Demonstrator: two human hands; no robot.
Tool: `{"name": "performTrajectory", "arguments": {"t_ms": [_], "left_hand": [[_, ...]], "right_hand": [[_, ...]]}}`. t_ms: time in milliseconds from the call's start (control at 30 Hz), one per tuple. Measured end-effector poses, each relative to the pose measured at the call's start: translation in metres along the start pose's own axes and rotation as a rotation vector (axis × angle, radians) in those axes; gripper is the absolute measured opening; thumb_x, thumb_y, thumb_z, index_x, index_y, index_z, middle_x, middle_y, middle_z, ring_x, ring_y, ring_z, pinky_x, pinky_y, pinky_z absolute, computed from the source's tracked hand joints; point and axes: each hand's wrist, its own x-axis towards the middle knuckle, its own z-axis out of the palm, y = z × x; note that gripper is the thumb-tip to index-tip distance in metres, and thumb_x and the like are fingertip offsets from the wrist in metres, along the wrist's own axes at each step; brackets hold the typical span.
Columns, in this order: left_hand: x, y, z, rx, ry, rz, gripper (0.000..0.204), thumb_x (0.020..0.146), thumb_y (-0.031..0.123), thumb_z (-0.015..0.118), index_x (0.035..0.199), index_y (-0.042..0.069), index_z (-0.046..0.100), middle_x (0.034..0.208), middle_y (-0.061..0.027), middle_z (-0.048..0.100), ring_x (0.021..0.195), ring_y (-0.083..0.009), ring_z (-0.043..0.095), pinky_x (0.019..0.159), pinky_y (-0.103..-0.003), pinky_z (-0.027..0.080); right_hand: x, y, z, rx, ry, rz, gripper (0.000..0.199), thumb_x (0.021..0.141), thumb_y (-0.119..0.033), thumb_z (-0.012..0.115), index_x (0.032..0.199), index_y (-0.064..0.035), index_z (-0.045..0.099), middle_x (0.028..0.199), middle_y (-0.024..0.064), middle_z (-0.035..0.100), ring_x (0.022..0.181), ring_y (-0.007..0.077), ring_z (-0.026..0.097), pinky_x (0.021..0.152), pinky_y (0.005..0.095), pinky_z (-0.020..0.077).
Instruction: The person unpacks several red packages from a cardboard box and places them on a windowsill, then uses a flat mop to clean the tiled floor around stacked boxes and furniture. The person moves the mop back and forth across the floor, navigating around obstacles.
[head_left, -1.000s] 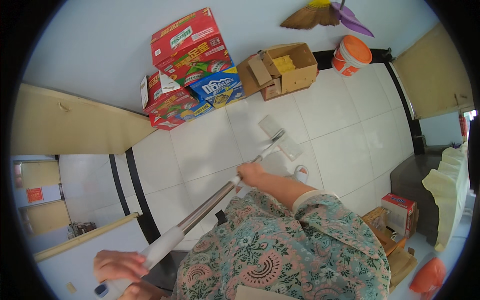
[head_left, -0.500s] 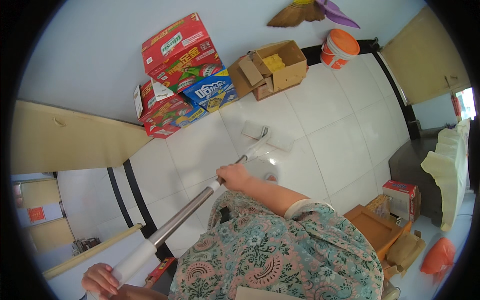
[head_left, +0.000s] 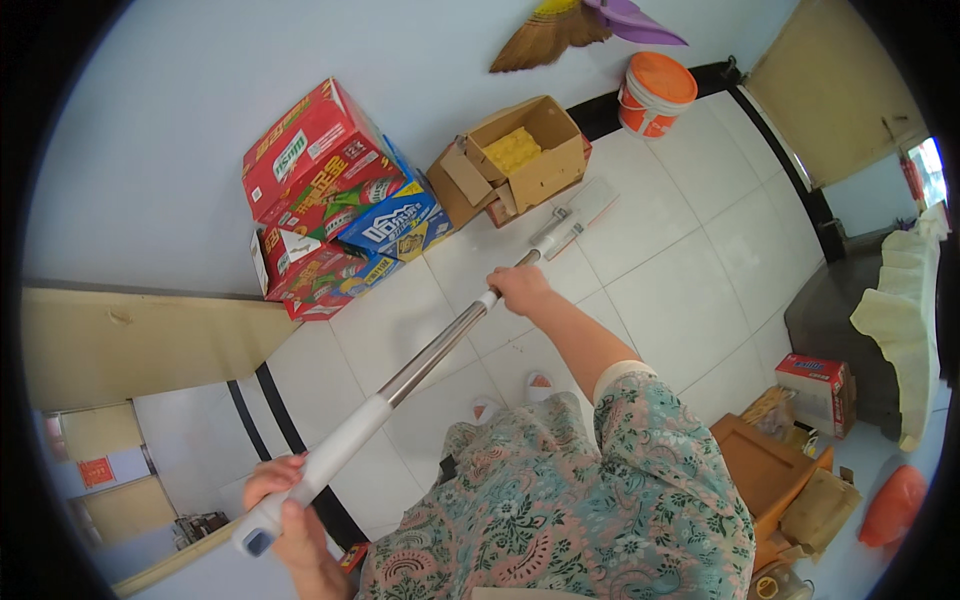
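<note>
A flat mop (head_left: 436, 350) with a steel pole and a thick white handle slants across the view from lower left to upper middle. My left hand (head_left: 283, 500) is closed round the white handle near its top end. Further down, my right hand (head_left: 522, 288) grips the pole just above the white joint. The mop's flat head (head_left: 592, 212) lies on the tiled floor (head_left: 665, 275), close in front of the open cardboard box (head_left: 540, 150). Something yellow (head_left: 513, 151) shows inside that box.
Red and blue drink cartons (head_left: 335, 190) are stacked along the wall. An orange-lidded bucket (head_left: 656, 92) stands in the far corner, beneath a broom (head_left: 548, 40) and purple dustpan (head_left: 637, 22). At right are a brown wooden piece (head_left: 762, 455), a red-white box (head_left: 817, 392) and a sofa (head_left: 840, 310).
The mop head has slid away from me, up to the open cardboard box. My right arm reaches further out, and my left hand has moved forward and to the right with the handle.
</note>
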Motion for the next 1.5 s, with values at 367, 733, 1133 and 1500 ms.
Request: {"name": "performTrajectory", "arguments": {"t_ms": [367,733,1133,1500], "left_hand": [[0.072,-0.013,0.095,0.023,-0.019,0.086,0.023,0.080,0.020,0.060,0.090,0.003,0.049,0.085,-0.0106,0.051,0.086,-0.0226,0.051,0.093,-0.044,0.039],[0.182,0.034,0.126,0.086,-0.556,0.320,0.017,0.077,0.012,0.059,0.087,-0.001,0.056,0.087,-0.0130,0.056,0.087,-0.0239,0.054,0.092,-0.046,0.041],[0.241,0.039,0.035,-0.025,-1.196,0.540,0.024,0.070,0.021,0.062,0.078,-0.001,0.059,0.077,-0.0128,0.059,0.078,-0.0230,0.057,0.079,-0.038,0.048],[0.281,0.039,-0.103,-0.097,-1.403,0.647,0.022,0.068,0.025,0.067,0.062,0.007,0.056,0.062,-0.0065,0.062,0.068,-0.0199,0.057,0.071,-0.031,0.050]], "right_hand": [[0.042,0.098,0.006,0.181,0.258,0.210,0.014,0.075,-0.003,0.053,0.078,-0.0164,0.055,0.088,0.0010,0.057,0.087,0.0232,0.058,0.067,0.0376,0.0452],[0.062,0.079,-0.006,0.586,0.791,0.591,0.013,0.073,-0.007,0.057,0.083,-0.0141,0.054,0.087,0.0055,0.061,0.082,0.0307,0.059,0.067,0.0406,0.0454],[0.012,-0.066,0.061,0.759,1.101,0.962,0.011,0.081,-0.012,0.052,0.092,-0.0130,0.049,0.092,0.0110,0.058,0.083,0.0361,0.056,0.068,0.0440,0.0434],[0.001,-0.262,0.117,0.843,0.847,0.976,0.011,0.075,-0.016,0.060,0.083,-0.0096,0.054,0.086,0.0124,0.060,0.080,0.0360,0.058,0.067,0.0434,0.0455]]}}
